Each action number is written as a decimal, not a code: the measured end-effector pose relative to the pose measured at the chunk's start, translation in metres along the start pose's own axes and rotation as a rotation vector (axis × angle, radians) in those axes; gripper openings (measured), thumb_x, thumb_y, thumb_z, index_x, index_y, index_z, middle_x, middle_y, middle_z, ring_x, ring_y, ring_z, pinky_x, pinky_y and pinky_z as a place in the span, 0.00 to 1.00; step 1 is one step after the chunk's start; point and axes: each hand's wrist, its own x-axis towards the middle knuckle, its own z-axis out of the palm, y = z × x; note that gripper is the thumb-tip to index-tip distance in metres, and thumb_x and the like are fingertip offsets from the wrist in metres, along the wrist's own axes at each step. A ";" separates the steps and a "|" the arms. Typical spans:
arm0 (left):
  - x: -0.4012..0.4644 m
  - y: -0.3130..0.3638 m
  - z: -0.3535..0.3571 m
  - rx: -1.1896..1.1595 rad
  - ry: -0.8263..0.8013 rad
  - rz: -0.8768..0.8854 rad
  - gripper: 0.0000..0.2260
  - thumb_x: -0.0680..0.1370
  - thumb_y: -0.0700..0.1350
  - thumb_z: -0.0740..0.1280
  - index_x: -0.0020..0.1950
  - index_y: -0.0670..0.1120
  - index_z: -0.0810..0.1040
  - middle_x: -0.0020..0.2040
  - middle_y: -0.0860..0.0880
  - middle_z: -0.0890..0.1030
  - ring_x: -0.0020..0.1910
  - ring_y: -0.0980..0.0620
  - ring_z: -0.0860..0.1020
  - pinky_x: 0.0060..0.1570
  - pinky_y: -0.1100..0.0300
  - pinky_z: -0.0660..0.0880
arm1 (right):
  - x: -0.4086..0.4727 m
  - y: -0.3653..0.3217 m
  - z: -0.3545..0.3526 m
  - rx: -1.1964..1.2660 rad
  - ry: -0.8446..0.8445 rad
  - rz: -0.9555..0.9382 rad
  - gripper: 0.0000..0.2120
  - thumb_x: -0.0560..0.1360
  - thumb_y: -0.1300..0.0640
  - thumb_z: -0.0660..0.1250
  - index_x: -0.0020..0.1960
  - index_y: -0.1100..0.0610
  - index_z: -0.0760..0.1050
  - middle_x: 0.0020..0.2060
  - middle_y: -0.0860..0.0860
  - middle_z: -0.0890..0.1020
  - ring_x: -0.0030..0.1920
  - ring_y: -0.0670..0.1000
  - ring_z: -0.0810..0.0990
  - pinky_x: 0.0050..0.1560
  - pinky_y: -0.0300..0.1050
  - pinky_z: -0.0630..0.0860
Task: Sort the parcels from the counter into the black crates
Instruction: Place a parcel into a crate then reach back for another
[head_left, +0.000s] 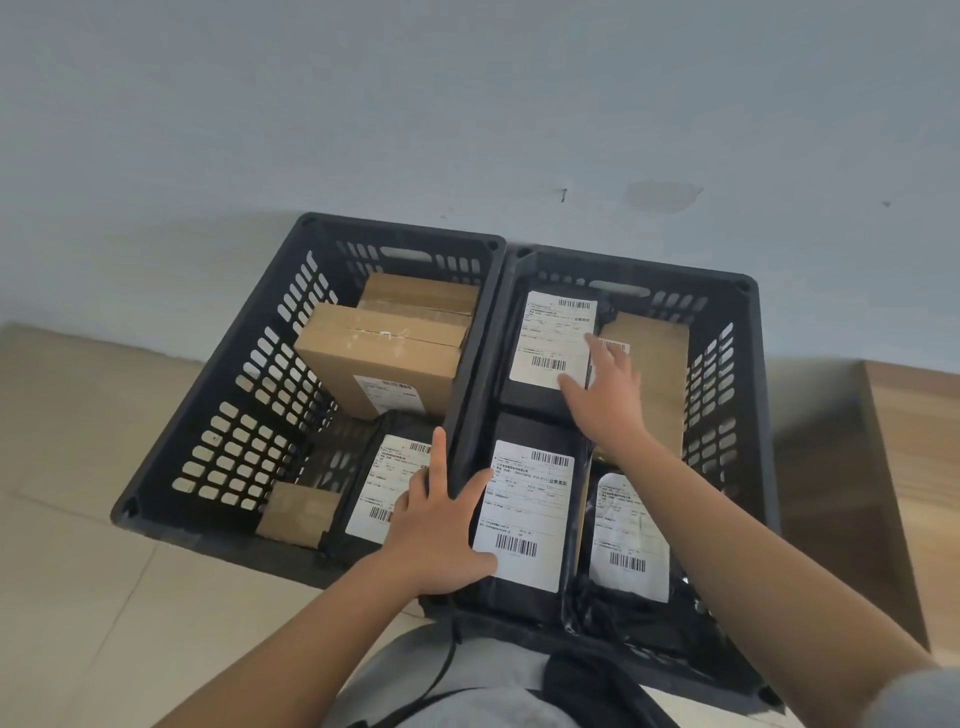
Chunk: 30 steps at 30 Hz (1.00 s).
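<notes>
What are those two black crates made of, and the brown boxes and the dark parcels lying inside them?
Left crate and right crate: likely moulded plastic, matt, with slotted walls. Brown boxes: cardboard, dull, taped along the seam. Black parcels: probably thin plastic mailer bags, slightly glossy and wrinkled, carrying white paper labels.

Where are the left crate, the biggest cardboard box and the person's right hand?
left crate (249, 415), head view, slotted left wall.
biggest cardboard box (363, 348), head view, top face.
right hand (605, 395), head view, back of hand.
</notes>
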 end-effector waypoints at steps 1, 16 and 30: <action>0.000 0.000 0.000 0.002 0.001 0.003 0.44 0.74 0.59 0.71 0.81 0.63 0.45 0.75 0.48 0.18 0.82 0.36 0.42 0.78 0.38 0.52 | -0.003 -0.005 0.002 -0.109 -0.044 -0.074 0.33 0.82 0.45 0.64 0.83 0.46 0.54 0.83 0.53 0.55 0.82 0.59 0.50 0.80 0.64 0.54; -0.003 -0.001 0.000 -0.043 0.037 0.023 0.41 0.75 0.56 0.71 0.82 0.62 0.51 0.75 0.49 0.18 0.82 0.38 0.44 0.76 0.40 0.58 | -0.010 -0.013 0.006 -0.550 -0.357 -0.246 0.36 0.82 0.38 0.61 0.83 0.42 0.47 0.84 0.48 0.43 0.83 0.54 0.37 0.79 0.68 0.43; -0.084 -0.059 0.007 -1.188 0.270 0.055 0.27 0.81 0.43 0.69 0.75 0.62 0.66 0.77 0.56 0.65 0.71 0.54 0.68 0.70 0.50 0.67 | -0.224 -0.027 0.016 0.113 -0.158 0.076 0.24 0.81 0.46 0.66 0.76 0.43 0.67 0.80 0.43 0.64 0.80 0.50 0.62 0.79 0.54 0.61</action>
